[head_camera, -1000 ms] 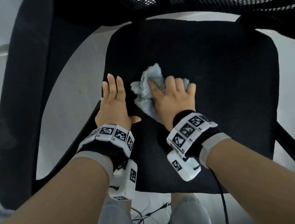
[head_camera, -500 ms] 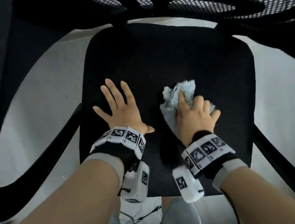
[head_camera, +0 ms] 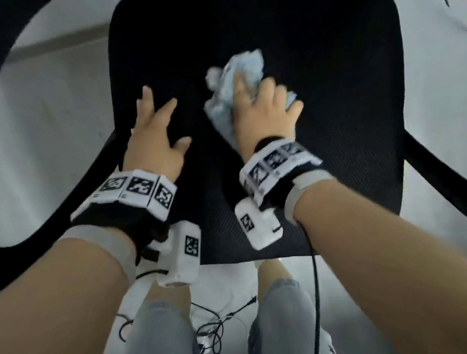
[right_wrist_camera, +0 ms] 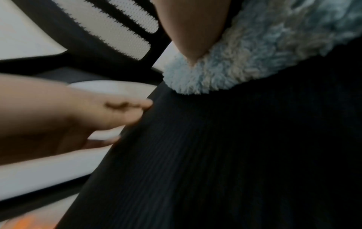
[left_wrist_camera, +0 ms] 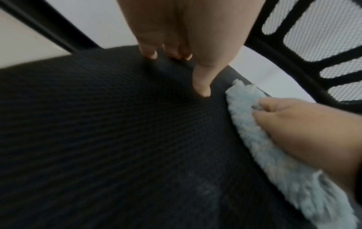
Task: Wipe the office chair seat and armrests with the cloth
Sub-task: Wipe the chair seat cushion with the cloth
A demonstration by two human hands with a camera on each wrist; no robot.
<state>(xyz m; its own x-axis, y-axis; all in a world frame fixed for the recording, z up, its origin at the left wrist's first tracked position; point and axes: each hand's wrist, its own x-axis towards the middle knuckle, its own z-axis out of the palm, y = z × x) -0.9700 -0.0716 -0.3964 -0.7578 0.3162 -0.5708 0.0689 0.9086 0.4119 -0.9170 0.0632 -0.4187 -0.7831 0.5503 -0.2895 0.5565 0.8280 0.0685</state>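
Centrally, my right hand (head_camera: 263,110) presses the cloth (head_camera: 235,73) onto the seat (head_camera: 331,85), fingers curled over its bunched pale-blue pile and thumb (left_wrist_camera: 278,106) pinching its edge. Cloth lies mid-seat, slightly right of centre. Just beside it, apart, my left hand (head_camera: 156,132) rests spread and flat on the seat's left part, holding nothing, fingertips (left_wrist_camera: 150,54) touching the fabric. Outward: armrests (head_camera: 35,228) flank the seat; mesh backrest (left_wrist_camera: 323,38) behind; cables (head_camera: 216,326) on the floor.

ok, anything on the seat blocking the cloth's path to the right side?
Nothing visible. The right hand presses the cloth on the seat; the fabric to its right lies bare. The left hand rests on the seat's left edge, away from that path.
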